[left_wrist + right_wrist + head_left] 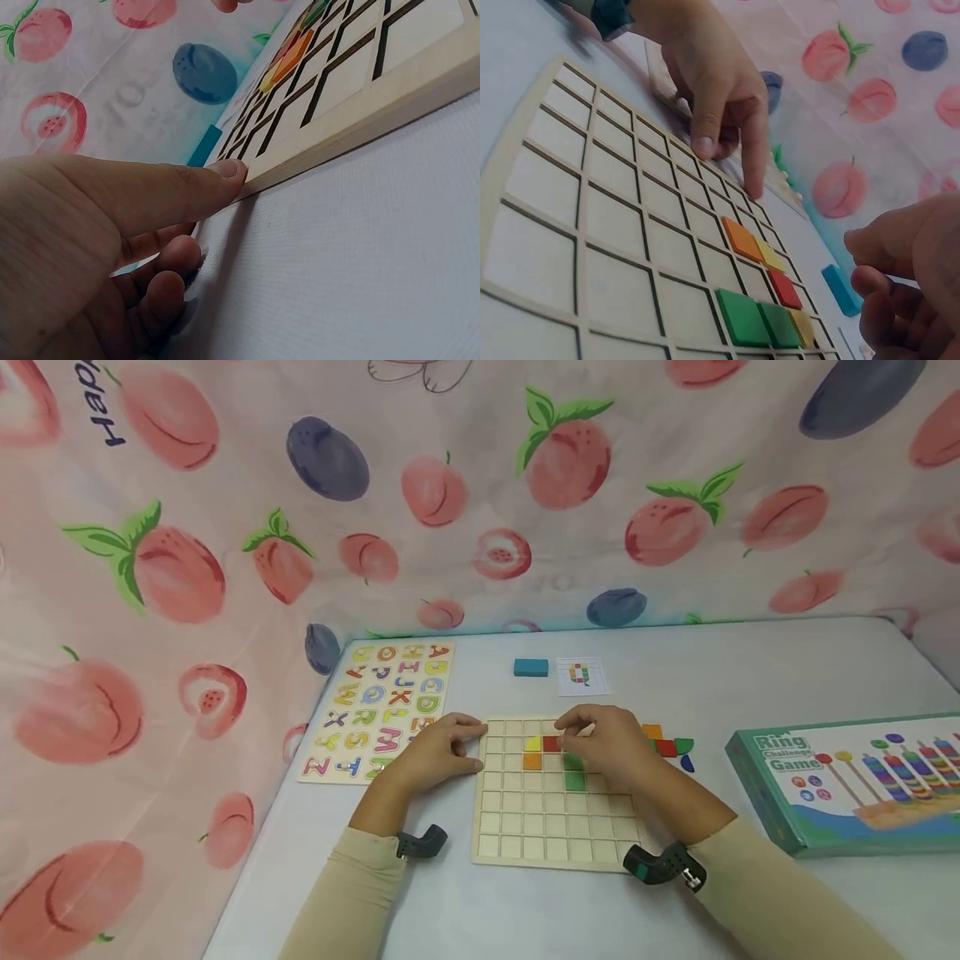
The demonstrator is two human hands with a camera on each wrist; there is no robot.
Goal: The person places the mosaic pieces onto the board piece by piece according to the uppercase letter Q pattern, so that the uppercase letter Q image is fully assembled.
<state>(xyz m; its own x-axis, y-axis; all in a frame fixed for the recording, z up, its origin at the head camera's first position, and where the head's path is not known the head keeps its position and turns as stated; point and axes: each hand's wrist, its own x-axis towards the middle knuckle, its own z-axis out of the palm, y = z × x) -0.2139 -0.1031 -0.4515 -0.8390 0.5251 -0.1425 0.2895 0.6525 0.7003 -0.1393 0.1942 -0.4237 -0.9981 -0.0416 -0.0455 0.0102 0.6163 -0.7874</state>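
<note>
A wooden grid board (522, 824) lies on the white table. My left hand (441, 752) touches its left side with thumb and index finger, the other fingers loosely bent. Set in the grid are an orange square (742, 238), a yellow piece (770, 255), a red square (784, 289), two green squares (742, 318) and another yellow piece (802, 328). Above the far part of the board hovers my right hand (609, 745). Its fingers are loosely bent, thumb and index finger close together, and no piece shows between them in the right wrist view (919, 277).
Loose coloured pieces (666, 747) lie right of the board. A pattern card (592, 687) and a blue block (531, 667) are behind it. An alphabet board (360, 718) stands at the left, a Ring Challenge Game box (862, 785) at the right. A fruit-print cloth (465, 460) hangs behind.
</note>
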